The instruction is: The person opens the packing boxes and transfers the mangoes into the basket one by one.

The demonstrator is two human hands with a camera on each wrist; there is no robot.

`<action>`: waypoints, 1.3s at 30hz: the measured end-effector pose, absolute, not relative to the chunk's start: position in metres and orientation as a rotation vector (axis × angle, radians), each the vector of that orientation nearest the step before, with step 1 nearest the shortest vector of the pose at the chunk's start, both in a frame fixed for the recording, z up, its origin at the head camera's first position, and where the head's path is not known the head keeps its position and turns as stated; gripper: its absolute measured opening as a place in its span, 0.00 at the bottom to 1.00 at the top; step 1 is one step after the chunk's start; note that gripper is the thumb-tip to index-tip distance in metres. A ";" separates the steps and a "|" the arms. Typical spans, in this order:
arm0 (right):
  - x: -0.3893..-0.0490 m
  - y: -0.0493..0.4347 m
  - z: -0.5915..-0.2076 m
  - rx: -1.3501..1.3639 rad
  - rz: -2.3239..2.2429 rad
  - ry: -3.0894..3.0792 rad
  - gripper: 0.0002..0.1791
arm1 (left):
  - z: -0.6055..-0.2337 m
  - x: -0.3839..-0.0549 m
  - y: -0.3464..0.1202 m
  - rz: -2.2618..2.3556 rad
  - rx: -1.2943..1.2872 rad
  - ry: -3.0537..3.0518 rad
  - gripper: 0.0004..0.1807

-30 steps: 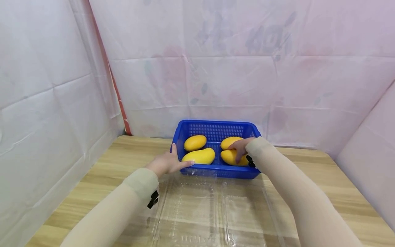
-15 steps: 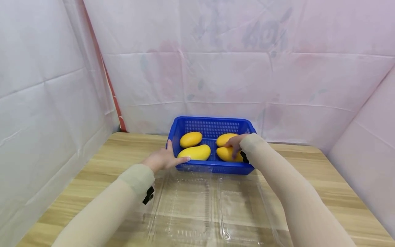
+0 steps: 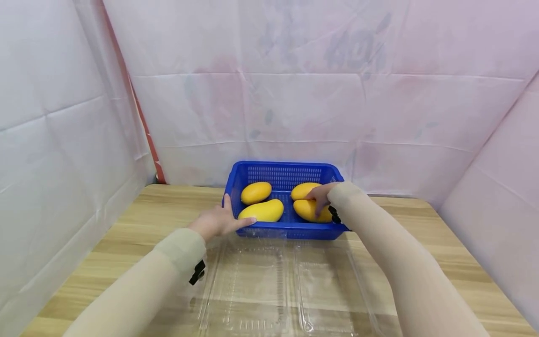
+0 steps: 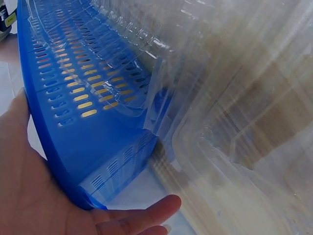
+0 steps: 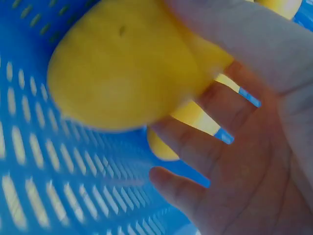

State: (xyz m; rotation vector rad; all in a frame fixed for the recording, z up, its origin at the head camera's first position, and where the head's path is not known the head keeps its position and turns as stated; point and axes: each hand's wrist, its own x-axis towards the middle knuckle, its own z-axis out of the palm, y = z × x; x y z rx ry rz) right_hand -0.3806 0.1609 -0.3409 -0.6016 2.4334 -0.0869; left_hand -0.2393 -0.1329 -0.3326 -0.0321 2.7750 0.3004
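A blue slotted basket [image 3: 290,232] holds several yellow mangoes. My left hand [image 3: 216,222] rests at its front left corner, thumb on the front rim and a finger along the left side. In the left wrist view its fingers [image 4: 151,215] stretch straight past the basket corner. Inside the basket, at the right, my right hand [image 3: 322,194] grips the front right mango [image 5: 117,68] between thumb and fingers. Another mango [image 3: 304,190] lies right behind it, partly hidden by the hand. On the left side lie a smaller mango [image 3: 256,193] and a longer mango [image 3: 263,211].
A clear plastic clamshell box [image 3: 252,285] lies opened out on the wooden table [image 3: 139,224] in front of the basket, its other half [image 3: 326,290] to the right. Pale sheeting [image 3: 294,112] hangs behind and at both sides.
The head view has turned slightly, so the whole scene sits further left. Both hands keep nearly the same places on the basket and the mango.
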 end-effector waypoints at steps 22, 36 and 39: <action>-0.297 0.180 -0.304 -0.653 -0.282 2.782 0.53 | -0.334 -0.234 -0.121 0.173 0.085 2.982 0.60; -0.236 0.154 -0.319 -0.609 -0.083 3.004 0.59 | -0.322 -0.206 -0.072 0.021 0.412 3.054 0.57; -0.233 0.151 -0.321 -0.613 -0.096 3.015 0.58 | -0.323 -0.203 -0.071 -0.001 0.425 3.048 0.57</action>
